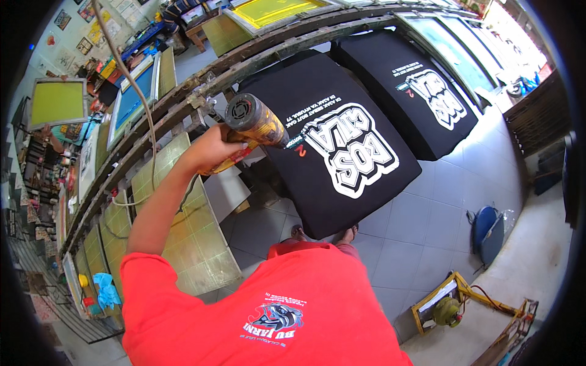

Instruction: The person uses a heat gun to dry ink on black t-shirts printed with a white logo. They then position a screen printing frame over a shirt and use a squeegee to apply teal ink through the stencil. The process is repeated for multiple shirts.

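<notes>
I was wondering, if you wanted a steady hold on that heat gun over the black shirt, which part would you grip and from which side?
Probably the handle of the heat gun, from the person's left, as the left hand does now. The barrel lies sideways, nozzle toward the printed black shirt, vented back end facing up, so the handle below is the part away from the hot end.

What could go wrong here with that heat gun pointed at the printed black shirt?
The left hand holds the heat gun with its nozzle close to the white print on the black shirt; lingering in one spot might scorch it. The cord runs up over the wooden rail and could snag there. The person's bare toes sit right under the board edge, exposed if the gun slips.
</notes>
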